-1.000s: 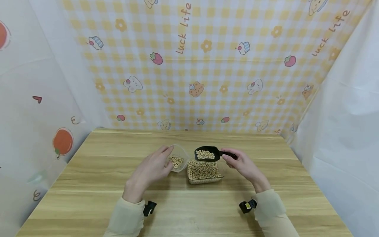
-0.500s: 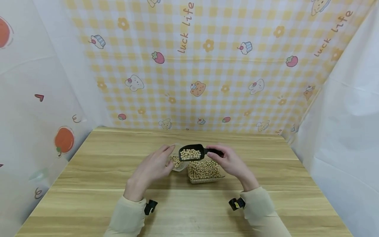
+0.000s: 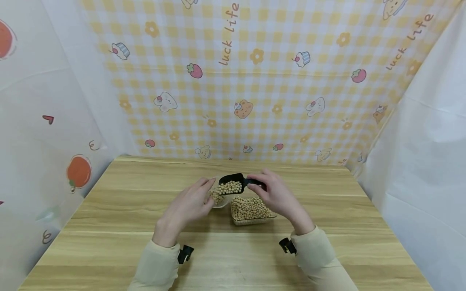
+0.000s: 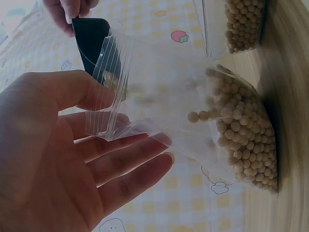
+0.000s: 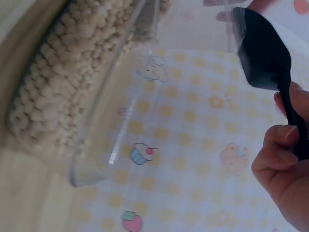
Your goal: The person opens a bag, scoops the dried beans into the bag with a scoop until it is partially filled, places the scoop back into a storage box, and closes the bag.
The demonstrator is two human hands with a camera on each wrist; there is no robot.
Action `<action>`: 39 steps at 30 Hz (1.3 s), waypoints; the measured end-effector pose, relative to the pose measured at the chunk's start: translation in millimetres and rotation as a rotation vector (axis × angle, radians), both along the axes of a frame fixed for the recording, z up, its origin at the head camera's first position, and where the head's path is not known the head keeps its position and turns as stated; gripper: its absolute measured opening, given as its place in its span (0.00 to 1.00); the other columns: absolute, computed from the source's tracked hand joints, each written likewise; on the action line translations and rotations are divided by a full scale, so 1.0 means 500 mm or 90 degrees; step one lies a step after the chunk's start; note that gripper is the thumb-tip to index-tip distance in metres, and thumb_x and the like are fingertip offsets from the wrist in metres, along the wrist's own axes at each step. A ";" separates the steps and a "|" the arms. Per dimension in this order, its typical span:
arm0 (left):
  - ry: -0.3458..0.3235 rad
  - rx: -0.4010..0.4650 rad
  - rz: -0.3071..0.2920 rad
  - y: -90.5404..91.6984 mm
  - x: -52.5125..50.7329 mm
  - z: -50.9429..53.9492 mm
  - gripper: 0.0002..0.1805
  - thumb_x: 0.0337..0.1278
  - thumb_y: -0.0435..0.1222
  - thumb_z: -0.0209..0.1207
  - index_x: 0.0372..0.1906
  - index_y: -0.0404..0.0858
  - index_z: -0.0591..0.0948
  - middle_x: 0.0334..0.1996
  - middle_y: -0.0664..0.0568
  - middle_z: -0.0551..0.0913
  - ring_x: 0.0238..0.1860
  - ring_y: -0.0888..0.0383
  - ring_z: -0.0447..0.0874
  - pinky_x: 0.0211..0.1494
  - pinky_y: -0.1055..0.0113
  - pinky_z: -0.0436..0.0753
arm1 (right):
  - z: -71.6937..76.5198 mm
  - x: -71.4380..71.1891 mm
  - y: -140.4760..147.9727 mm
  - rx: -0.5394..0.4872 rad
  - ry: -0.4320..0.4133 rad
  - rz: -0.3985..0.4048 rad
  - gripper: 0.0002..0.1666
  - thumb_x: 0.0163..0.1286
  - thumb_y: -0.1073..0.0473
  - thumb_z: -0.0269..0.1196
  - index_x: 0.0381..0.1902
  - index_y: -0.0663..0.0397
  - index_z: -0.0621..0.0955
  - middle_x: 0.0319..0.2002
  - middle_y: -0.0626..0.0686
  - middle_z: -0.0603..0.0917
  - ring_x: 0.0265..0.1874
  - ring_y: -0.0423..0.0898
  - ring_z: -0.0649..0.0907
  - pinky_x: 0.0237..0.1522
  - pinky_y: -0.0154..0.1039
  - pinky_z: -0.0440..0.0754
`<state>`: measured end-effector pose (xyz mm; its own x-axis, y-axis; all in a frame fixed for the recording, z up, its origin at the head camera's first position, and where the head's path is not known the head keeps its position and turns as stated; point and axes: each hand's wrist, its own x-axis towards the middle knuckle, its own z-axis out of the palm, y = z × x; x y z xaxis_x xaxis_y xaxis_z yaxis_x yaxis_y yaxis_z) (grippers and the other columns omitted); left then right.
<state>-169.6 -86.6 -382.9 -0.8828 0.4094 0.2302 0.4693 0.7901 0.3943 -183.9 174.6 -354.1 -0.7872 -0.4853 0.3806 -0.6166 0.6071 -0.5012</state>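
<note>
While right hand [image 3: 272,192] gripped scoop [image 3: 232,178], tilted with beans [image 3: 231,187] at bag [image 4: 161,65] mouth, left hand [image 3: 187,205] pinched bag's rim. Bag lay left of scoop, lower centre of head view; box [image 3: 253,222] stood below scoop on bench [image 3: 233,258].

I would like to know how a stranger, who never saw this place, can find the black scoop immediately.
On the wooden table, a clear box holds pale round beans, and a clear bag with more beans stands to its left. At the bag's mouth, the right hand grips the black scoop. Unlike the see-through box and bag, it is opaque and dark.
</note>
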 end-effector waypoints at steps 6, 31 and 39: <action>-0.004 0.001 -0.001 0.001 0.001 0.002 0.30 0.62 0.34 0.54 0.69 0.30 0.68 0.58 0.43 0.76 0.25 0.63 0.70 0.34 0.66 0.75 | 0.022 0.017 -0.023 0.073 0.118 -0.006 0.15 0.65 0.63 0.67 0.50 0.57 0.85 0.28 0.44 0.71 0.23 0.39 0.67 0.25 0.35 0.69; -0.013 0.001 0.008 0.003 -0.004 0.002 0.31 0.63 0.36 0.53 0.70 0.31 0.67 0.61 0.43 0.74 0.33 0.59 0.74 0.46 0.59 0.79 | 0.035 0.019 0.053 0.018 0.168 -0.054 0.14 0.63 0.68 0.66 0.48 0.62 0.84 0.29 0.48 0.71 0.22 0.39 0.67 0.23 0.35 0.69; -0.012 0.001 0.006 0.001 -0.002 -0.001 0.31 0.62 0.35 0.53 0.70 0.30 0.66 0.60 0.43 0.75 0.30 0.60 0.73 0.40 0.63 0.78 | 0.006 0.015 0.096 0.185 0.085 -0.094 0.11 0.64 0.66 0.66 0.45 0.60 0.85 0.30 0.47 0.74 0.23 0.39 0.70 0.26 0.35 0.71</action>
